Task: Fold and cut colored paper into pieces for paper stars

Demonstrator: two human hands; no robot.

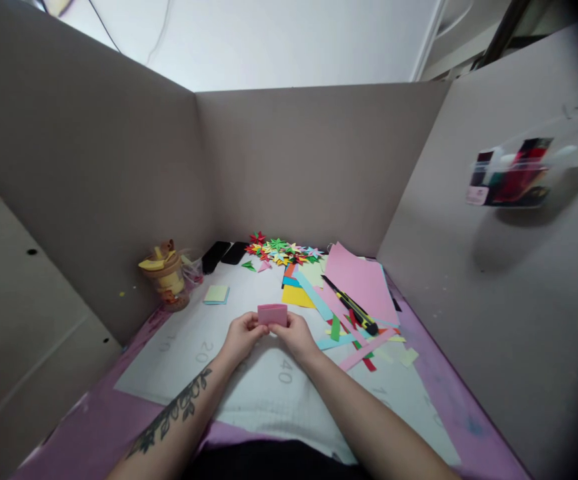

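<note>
A small folded piece of pink paper is held up over the white sheet at the middle of the table. My left hand pinches its lower left corner between thumb and fingers. On the other side, my right hand grips the lower right corner the same way. The two thumbs nearly meet at the paper's bottom edge. A fold runs along its top. Left of my hands lies a small stack of square papers, pale green on top with blue beneath.
Folded paper stars in many colours heap at the back. Rightward lie a cutter knife, pink sheets, a yellow sheet and strips. Two black phones and a brown pot stand back left. Grey panels enclose three sides.
</note>
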